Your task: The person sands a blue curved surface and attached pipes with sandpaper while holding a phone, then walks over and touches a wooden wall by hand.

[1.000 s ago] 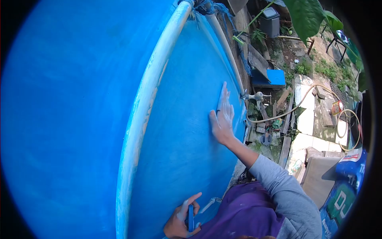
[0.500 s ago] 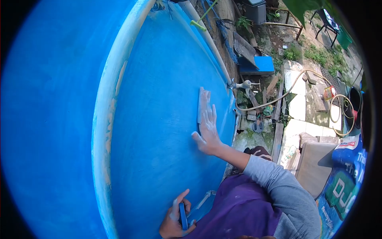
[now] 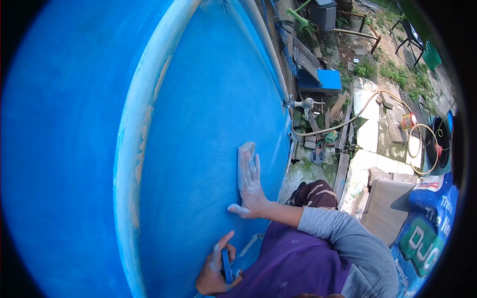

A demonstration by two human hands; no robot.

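Observation:
Fingers stretched and pressed together, my right hand (image 3: 250,191) lies flat over a thin greyish sheet (image 3: 247,146), holding it against the blue panel (image 3: 194,149). The sheet's end shows beyond my fingertips, and my thumb points out to the left. Whitish dust covers the fingers. Below and to the left, my left hand (image 3: 218,268) is curled around a small flat blue object (image 3: 226,265), near the panel's lower part. A thick pale rim (image 3: 130,144) with chipped paint curves along the panel's left side.
At the right are a tap (image 3: 307,104), a hose (image 3: 365,110), a blue board (image 3: 325,81), loose planks (image 3: 341,174) and a grey bin (image 3: 323,15). A printed blue sheet (image 3: 430,218) lies at the lower right. Green stems hang near the top.
My right hand has moved down and left in the view with the greyish sheet, closer to my left hand. My left hand keeps its hold on the blue object. The view has shifted somewhat.

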